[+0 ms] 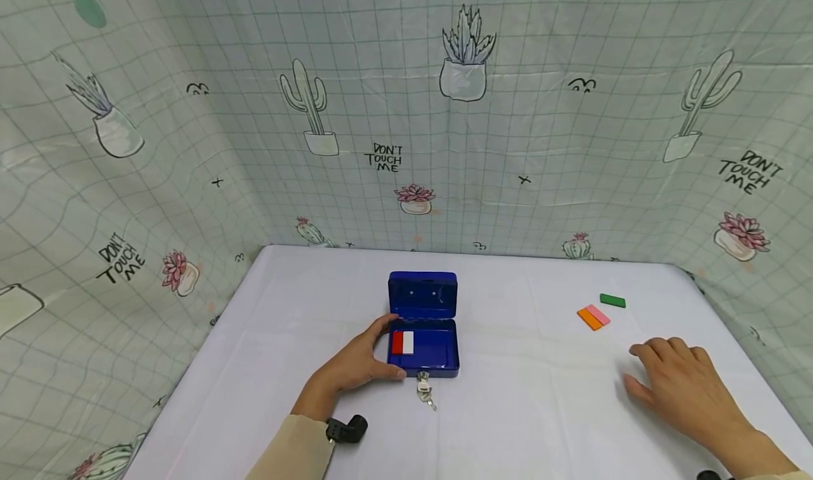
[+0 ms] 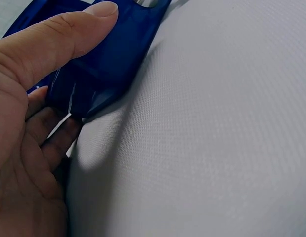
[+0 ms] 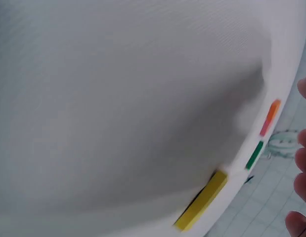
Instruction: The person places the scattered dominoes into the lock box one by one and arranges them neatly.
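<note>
Left wrist: blue box (image 2: 110,54), cropped above, held in left grip (image 2: 21,133); head: right grip (image 1: 686,386) relaxed.

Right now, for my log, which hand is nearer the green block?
The right hand, nearside of the green block; the left hand is far left, at the blue box.

Head camera: looking forward and down from nearside of the blue box (image 1: 437,351), well back. Left wrist camera (image 1: 357,428): facing the box's near left corner, close; both are sharing the box. Right wrist camera: looking across the surface (image 3: 93,123) right of the box, sharing the green block (image 3: 254,155) with head.
</note>
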`<state>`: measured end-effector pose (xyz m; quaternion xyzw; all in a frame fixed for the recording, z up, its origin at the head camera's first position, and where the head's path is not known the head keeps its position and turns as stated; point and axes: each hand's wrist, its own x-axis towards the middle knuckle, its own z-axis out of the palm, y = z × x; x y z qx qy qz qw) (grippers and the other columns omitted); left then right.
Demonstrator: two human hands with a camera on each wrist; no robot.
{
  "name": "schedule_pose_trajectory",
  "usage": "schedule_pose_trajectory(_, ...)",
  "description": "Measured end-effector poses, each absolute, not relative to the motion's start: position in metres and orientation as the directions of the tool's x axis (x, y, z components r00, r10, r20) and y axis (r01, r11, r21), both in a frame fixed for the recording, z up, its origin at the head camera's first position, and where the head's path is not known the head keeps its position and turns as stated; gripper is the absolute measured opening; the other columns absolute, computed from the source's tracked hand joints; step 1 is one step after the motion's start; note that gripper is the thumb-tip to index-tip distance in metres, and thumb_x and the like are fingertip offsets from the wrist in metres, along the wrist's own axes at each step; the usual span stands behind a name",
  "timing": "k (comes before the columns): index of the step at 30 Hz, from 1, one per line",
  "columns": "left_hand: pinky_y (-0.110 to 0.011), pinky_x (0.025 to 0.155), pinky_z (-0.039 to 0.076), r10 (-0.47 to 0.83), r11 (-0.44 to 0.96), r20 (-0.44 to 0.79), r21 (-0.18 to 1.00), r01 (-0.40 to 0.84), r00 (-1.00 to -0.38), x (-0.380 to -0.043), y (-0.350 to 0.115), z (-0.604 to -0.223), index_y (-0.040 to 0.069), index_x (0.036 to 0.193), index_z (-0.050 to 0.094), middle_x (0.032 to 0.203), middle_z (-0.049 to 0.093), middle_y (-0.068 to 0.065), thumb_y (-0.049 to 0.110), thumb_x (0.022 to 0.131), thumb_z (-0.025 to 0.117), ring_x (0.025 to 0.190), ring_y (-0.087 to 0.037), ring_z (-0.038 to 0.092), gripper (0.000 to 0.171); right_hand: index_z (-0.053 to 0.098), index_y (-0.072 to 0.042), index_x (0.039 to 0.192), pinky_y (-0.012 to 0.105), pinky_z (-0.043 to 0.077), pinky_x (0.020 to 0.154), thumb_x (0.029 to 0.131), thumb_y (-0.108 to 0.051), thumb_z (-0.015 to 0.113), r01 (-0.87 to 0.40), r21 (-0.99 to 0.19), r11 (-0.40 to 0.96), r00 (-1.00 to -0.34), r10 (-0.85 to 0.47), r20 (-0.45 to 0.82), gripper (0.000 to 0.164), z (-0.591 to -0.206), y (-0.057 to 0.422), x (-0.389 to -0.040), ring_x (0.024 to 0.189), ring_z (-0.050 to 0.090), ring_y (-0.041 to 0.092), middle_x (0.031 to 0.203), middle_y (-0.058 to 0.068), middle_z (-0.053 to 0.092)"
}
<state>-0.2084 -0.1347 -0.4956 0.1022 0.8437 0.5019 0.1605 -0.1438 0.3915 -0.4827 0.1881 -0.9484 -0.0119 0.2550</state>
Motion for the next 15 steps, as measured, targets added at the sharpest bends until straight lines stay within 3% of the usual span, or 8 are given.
schedule_pose_trajectory(4,-0.071,0.125,0.020,0.326,0.482,-0.172,0.876,0.007,-0.930,-0.208,-0.135,-0.496,0.026,0.164,0.035,0.171,0.035,-0.013,0.028,0.074,0.098,0.158,-0.040,0.030,0.110,0.069,-0.003,0.105,0.059,0.041,0.073,0.088,-0.041,0.069,-0.299,0.123,0.946,-0.835,-0.322,0.447,0.042,-0.487,0.406,-0.132,0.096,0.058,0.041,0.101,0.017,0.066)
schedule_pose_trajectory(6,-0.071,0.125,0.019,0.323,0.484,-0.175,0.875,0.003,-0.930,-0.208,-0.135,-0.496,0.026,0.164,0.036,0.171,0.035,-0.013,0.028,0.073,0.098,0.158,-0.041,0.029,0.110,0.069,-0.002,0.105,0.059,0.041,0.073,0.084,-0.036,0.074,-0.274,0.129,0.953,-0.852,-0.303,0.427,0.040,-0.489,0.411,-0.127,0.096,0.058,0.041,0.101,0.017,0.066)
schedule_pose_trajectory(15,-0.071,0.126,0.019,0.333,0.473,-0.171,0.881,0.008,-0.927,-0.207,-0.135,-0.494,0.026,0.164,0.035,0.171,0.036,-0.013,0.026,0.074,0.098,0.158,-0.040,0.030,0.110,0.075,-0.006,0.102,0.063,0.042,0.075,0.083,-0.031,0.078,-0.177,0.136,0.975,-0.934,-0.210,0.288,0.032,-0.492,0.420,-0.117,0.101,0.056,0.043,0.104,0.018,0.066)
